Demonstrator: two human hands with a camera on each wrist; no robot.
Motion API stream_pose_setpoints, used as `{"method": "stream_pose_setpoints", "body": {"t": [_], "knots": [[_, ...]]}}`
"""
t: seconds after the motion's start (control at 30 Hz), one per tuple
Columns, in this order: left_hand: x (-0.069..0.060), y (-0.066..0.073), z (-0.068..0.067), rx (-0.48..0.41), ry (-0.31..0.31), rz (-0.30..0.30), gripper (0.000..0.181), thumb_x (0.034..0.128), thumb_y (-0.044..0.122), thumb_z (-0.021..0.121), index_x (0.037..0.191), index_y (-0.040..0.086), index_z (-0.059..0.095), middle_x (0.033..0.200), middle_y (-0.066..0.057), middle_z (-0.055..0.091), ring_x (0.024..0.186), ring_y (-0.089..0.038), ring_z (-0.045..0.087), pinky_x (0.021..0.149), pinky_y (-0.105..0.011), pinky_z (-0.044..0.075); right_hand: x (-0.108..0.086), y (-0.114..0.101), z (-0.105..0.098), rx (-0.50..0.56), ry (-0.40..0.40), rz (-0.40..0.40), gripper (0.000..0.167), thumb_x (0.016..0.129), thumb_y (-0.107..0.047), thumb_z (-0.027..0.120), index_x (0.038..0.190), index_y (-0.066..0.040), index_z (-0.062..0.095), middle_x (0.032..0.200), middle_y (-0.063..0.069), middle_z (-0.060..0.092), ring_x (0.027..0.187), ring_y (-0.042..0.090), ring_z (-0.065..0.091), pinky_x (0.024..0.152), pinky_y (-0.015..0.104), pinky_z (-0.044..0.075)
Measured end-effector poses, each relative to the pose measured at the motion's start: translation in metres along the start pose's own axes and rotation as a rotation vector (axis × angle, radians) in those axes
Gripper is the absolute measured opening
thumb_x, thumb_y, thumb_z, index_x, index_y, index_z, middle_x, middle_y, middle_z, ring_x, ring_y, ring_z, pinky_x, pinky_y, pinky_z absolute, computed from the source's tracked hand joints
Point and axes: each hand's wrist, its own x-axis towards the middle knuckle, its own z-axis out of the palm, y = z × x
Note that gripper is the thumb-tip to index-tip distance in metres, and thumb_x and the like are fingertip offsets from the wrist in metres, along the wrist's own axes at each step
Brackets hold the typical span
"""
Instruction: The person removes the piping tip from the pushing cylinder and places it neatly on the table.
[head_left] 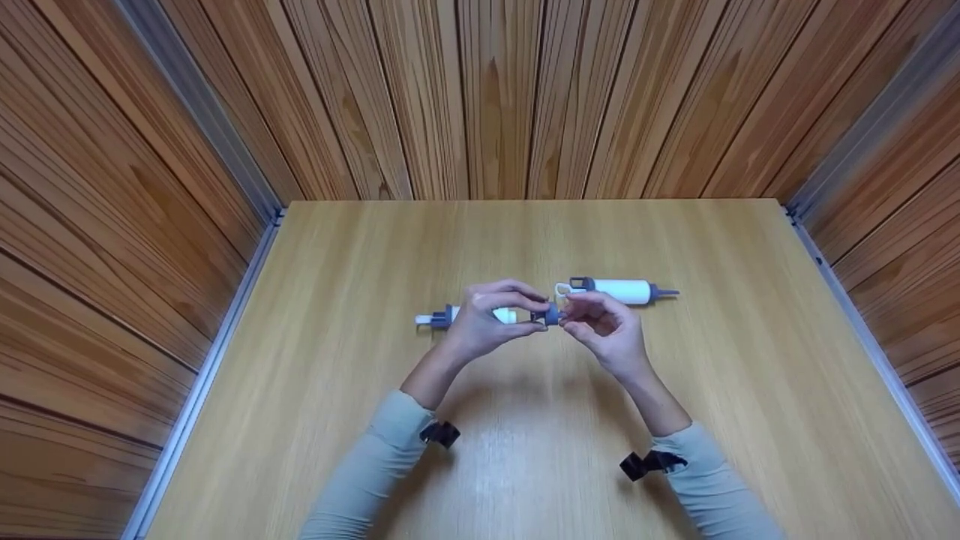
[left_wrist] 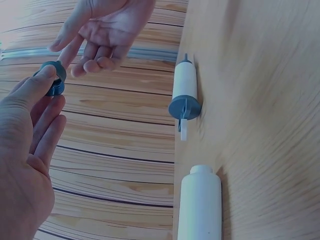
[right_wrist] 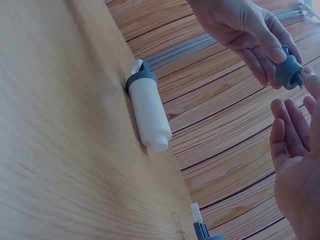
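Note:
My left hand (head_left: 487, 319) pinches a small grey-blue cap (right_wrist: 288, 72) between thumb and fingers, above the table. The cap is ring-like with a hole in it. My right hand (head_left: 609, 334) is close by on the right; its index fingertip meets the cap, while its thumb stands apart and the other fingers curl loosely. Behind the left hand lies a white tube (right_wrist: 149, 112) with a grey-blue handle end and a bare neck. Beyond the right hand lies a similar white tube (head_left: 626, 291), tipped with a narrow grey-blue nozzle (head_left: 663, 293).
Both tubes lie on the light wooden table (head_left: 360, 262). Wood-plank walls (head_left: 495, 97) rise at the back and both sides, with metal rails (head_left: 217, 360) along the table's side edges.

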Motion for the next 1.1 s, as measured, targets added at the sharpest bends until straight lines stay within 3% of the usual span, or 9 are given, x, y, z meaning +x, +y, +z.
{"method": "stream_pose_setpoints", "body": {"t": [0.37, 0.83, 1.1], "knots": [[0.0029, -0.0017, 0.0072, -0.002, 0.001, 0.024, 0.025, 0.0932, 0.005, 0.090, 0.117, 0.001, 0.086, 0.121, -0.019, 0.083, 0.117, -0.034, 0.083, 0.108, -0.032, 0.065, 0.0009, -0.0006, 0.0063, -0.020, -0.017, -0.018, 0.037, 0.092, 0.026, 0.070, 0.129, 0.021, 0.067, 0.126, -0.008, 0.082, 0.111, 0.006, 0.078, 0.098, 0.019, 0.064], [0.0004, -0.0008, 0.0101, 0.022, -0.003, 0.001, 0.026, 0.0945, 0.009, 0.090, 0.120, 0.002, 0.086, 0.125, -0.016, 0.085, 0.121, -0.031, 0.083, 0.113, -0.034, 0.063, 0.0000, -0.0028, 0.0049, -0.075, -0.013, -0.013, 0.034, 0.092, 0.024, 0.072, 0.125, 0.024, 0.064, 0.123, -0.010, 0.082, 0.109, 0.005, 0.077, 0.099, 0.018, 0.064], [-0.0005, -0.0005, 0.0085, 0.043, 0.005, -0.009, 0.029, 0.0946, 0.010, 0.090, 0.122, 0.003, 0.086, 0.126, -0.016, 0.085, 0.121, -0.031, 0.083, 0.113, -0.035, 0.063, 0.0009, -0.0038, 0.0041, -0.084, 0.028, 0.017, 0.033, 0.093, 0.023, 0.072, 0.125, 0.025, 0.063, 0.118, -0.011, 0.081, 0.105, 0.005, 0.077, 0.096, 0.018, 0.064]]}}
